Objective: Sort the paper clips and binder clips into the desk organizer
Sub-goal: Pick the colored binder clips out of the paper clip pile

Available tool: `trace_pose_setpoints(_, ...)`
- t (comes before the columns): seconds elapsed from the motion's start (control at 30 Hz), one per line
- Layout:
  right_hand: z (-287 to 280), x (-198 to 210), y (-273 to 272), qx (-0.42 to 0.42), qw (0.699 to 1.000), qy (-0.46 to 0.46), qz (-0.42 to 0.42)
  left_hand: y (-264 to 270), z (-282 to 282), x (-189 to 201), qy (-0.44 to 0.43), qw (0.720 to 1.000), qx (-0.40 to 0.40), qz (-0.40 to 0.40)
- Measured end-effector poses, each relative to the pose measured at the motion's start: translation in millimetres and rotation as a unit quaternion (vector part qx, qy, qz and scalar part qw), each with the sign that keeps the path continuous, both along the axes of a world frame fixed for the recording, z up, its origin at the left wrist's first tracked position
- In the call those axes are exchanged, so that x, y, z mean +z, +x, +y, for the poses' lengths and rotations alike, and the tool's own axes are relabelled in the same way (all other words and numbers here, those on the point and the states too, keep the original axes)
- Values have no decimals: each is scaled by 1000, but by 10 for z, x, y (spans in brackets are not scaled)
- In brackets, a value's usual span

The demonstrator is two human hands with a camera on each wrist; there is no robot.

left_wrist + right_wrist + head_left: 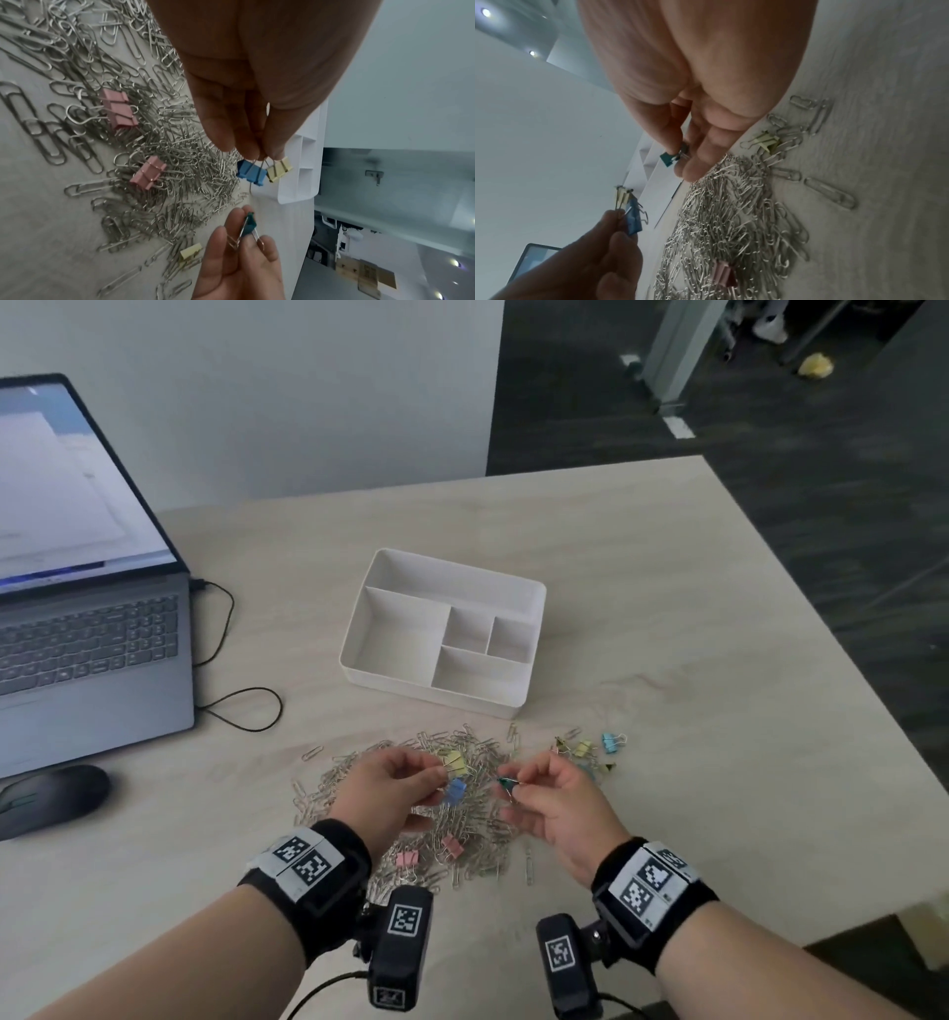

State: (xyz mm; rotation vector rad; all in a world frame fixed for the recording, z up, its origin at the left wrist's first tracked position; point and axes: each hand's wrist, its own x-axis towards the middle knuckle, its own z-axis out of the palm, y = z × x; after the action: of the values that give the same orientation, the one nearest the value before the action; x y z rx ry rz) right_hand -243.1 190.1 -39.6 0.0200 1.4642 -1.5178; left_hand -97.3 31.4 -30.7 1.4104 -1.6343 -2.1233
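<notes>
A heap of silver paper clips (pixel 452 814) lies on the table, with pink binder clips (pixel 452 847) mixed in. Just above the heap, my left hand (pixel 395 788) pinches the wire handles of a blue binder clip (pixel 250 172) and a yellow binder clip (pixel 279 169). My right hand (pixel 544 793) pinches a dark green binder clip (pixel 249 224) by its handles, close to the left hand. The white desk organizer (pixel 359 629) sits beyond the heap, and its compartments look empty.
More binder clips, yellow (pixel 583 748) and light blue (pixel 611 742), lie right of the heap. An open laptop (pixel 87 629), its cable (pixel 241 706) and a black mouse (pixel 51 796) are at the left. The table's edge runs along the right.
</notes>
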Motion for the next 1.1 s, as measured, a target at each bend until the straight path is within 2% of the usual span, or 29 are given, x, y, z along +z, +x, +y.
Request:
trace_pose_setpoints(0.07, 40, 10, -5, 8, 999, 11, 48, -22, 16, -15, -3, 1000, -5, -1)
trace_pose_setpoints(0.13, 79, 39, -16, 63, 980, 61, 181, -40, 32, -23, -16, 1000, -17, -4)
trace_pose_setpoints(0.17, 88, 56, -20, 104, 955, 87, 263, -45, 40, -21, -27, 999, -25, -8)
trace_pose_setpoints(0.23, 94, 80, -23, 191, 882, 102, 419, -50, 57, -9, -52, 998, -41, -14)
trace_pose_setpoints(0.3, 92, 63, -16, 255, 810, 87, 520, -50, 70, 6, -64, 997, -50, -14)
trace_pose_setpoints(0.33, 87, 54, -9, 271, 791, 80, 543, -46, 71, 9, -66, 996, -50, -14)
trace_pose_setpoints(0.4, 68, 41, 2, 275, 773, 65, 569, -33, 68, 14, -62, 997, -45, -12)
trace_pose_setpoints(0.6, 43, -7, 46, 287, 738, 50, 609, 10, 71, 42, -50, 998, -37, -5)
trace_pose_setpoints(0.67, 43, -31, 65, 278, 744, 55, 605, 21, 63, 39, -48, 998, -34, -6)
trace_pose_setpoints(0.8, 52, -46, 43, 236, 777, 70, 579, 52, 66, 37, -54, 998, -30, -8)
trace_pose_setpoints(1.1, 80, -52, 30, 264, 766, 81, 581, 76, 82, 46, -50, 998, -26, -13)
